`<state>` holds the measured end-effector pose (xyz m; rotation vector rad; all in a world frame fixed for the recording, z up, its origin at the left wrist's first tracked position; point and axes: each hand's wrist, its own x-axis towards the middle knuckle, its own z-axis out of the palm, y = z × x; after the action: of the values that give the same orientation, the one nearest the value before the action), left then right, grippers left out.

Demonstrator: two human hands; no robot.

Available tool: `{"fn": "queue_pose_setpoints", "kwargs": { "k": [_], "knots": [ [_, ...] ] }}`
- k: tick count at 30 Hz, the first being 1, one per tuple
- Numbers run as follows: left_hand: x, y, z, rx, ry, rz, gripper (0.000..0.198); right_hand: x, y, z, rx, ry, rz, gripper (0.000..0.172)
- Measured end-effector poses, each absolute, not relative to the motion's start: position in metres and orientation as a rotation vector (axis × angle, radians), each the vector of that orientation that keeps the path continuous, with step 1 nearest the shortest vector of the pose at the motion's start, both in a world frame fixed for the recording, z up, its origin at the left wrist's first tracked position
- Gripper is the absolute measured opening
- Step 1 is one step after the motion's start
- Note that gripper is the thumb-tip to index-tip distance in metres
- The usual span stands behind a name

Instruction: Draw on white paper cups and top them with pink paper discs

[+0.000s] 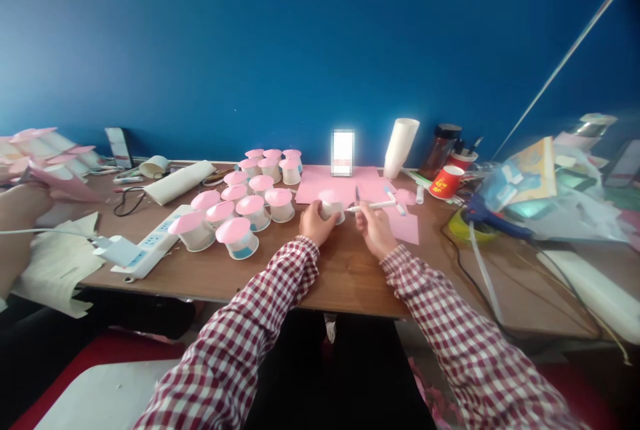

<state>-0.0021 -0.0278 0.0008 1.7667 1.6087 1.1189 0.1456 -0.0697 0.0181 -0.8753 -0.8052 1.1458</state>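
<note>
The left hand (315,223) grasps a pink-topped cup (331,205); the right hand (375,227) pinches a pen (373,205) just right of it. Farther right, a red cup (446,181) bears unreadable yellow writing. Bare worktop (345,277) lies under both wrists.

Soft daylight is lighting the desk (345,277) evenly; a phone screen (343,152) is glaring white, and the edges are blurring and bending outward.
</note>
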Motion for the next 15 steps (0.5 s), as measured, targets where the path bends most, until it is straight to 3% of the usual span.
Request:
{"fn": "queue_pose_setpoints", "kwargs": {
  "k": [6, 15],
  "knots": [
    [-0.003, -0.018, 0.011, 1.446, 1.144, 1.284, 0.046, 0.148, -0.069, 0.022, -0.868, -0.783, 1.097, 0.027],
    [0.01, -0.019, 0.018, 0.893, 0.57, 0.927, 0.039, 0.161, -0.067, 0.03, -1.031, -1.005, 0.837, 0.034]
  ]
}}
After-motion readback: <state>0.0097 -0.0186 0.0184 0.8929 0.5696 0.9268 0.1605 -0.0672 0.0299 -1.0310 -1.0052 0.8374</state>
